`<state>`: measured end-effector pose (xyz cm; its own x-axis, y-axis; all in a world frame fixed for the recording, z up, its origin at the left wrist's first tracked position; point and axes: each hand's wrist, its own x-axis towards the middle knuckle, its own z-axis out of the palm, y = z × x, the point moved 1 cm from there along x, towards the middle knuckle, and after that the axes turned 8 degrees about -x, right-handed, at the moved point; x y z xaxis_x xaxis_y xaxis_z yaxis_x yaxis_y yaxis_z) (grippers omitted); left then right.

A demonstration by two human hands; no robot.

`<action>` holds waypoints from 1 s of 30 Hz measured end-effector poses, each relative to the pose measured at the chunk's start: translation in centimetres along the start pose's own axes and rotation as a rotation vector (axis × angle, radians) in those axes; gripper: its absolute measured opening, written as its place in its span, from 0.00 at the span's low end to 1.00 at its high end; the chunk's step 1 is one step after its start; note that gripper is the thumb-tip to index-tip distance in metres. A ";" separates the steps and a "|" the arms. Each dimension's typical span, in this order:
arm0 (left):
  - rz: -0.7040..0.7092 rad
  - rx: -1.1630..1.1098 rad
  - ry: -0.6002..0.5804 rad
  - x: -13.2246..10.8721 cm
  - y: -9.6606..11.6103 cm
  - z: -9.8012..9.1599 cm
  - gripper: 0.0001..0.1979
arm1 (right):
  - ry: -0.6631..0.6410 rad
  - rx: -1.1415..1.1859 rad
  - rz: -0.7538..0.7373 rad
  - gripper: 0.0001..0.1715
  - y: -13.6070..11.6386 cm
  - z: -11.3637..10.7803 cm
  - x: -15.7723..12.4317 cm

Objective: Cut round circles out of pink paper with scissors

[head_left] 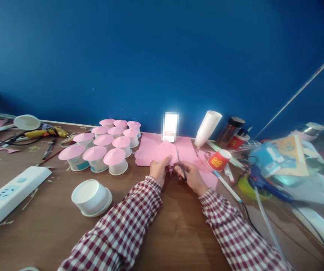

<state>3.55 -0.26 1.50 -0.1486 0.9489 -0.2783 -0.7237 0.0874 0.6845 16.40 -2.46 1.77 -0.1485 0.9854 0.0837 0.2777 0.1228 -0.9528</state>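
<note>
Sheet of pink paper [164,151] mid-counter [178,226], near edge pinched in left hand [158,170] fingers; right hand [192,176] fingers closed round scissors [178,159], blades in the sheet. Risk: left thumb sits near the blades, so a slip could nick it. Red cup [218,160] just beside the right hand could get knocked.

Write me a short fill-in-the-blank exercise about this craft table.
1. The right hand holds a pair of ____.
2. The left hand grips a sheet of ____ paper.
3. The power strip lies on the person's ____ side.
4. The wall behind the table is ____.
Missing words: scissors; pink; left; blue.
</note>
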 end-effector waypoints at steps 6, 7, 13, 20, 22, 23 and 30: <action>-0.003 0.000 -0.005 -0.1 0.0 0.1 0.18 | 0.000 -0.012 -0.006 0.20 -0.1 0.0 0.0; -0.004 -0.003 -0.003 -0.1 0.0 0.1 0.19 | 0.001 -0.014 0.000 0.20 -0.2 0.0 0.0; -0.004 -0.013 0.001 0.0 -0.1 0.0 0.19 | 0.004 -0.020 -0.003 0.19 -0.4 -0.1 0.0; 0.002 -0.019 0.001 0.2 -0.2 -0.1 0.18 | -0.002 -0.033 -0.001 0.19 -0.5 -0.1 0.0; 0.012 -0.020 -0.008 0.2 -0.2 -0.1 0.18 | -0.002 -0.034 0.004 0.20 -0.6 -0.1 -0.1; 0.016 -0.020 -0.010 0.2 -0.1 -0.1 0.18 | -0.002 -0.034 0.007 0.20 -0.7 -0.1 -0.1; 0.003 -0.018 0.017 0.1 -0.1 -0.1 0.19 | -0.004 -0.023 0.004 0.21 -1.0 -0.1 -0.1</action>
<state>3.54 -0.21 1.40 -0.1618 0.9439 -0.2880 -0.7352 0.0793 0.6732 16.27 -2.71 2.73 -0.1509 0.9854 0.0793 0.2999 0.1220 -0.9461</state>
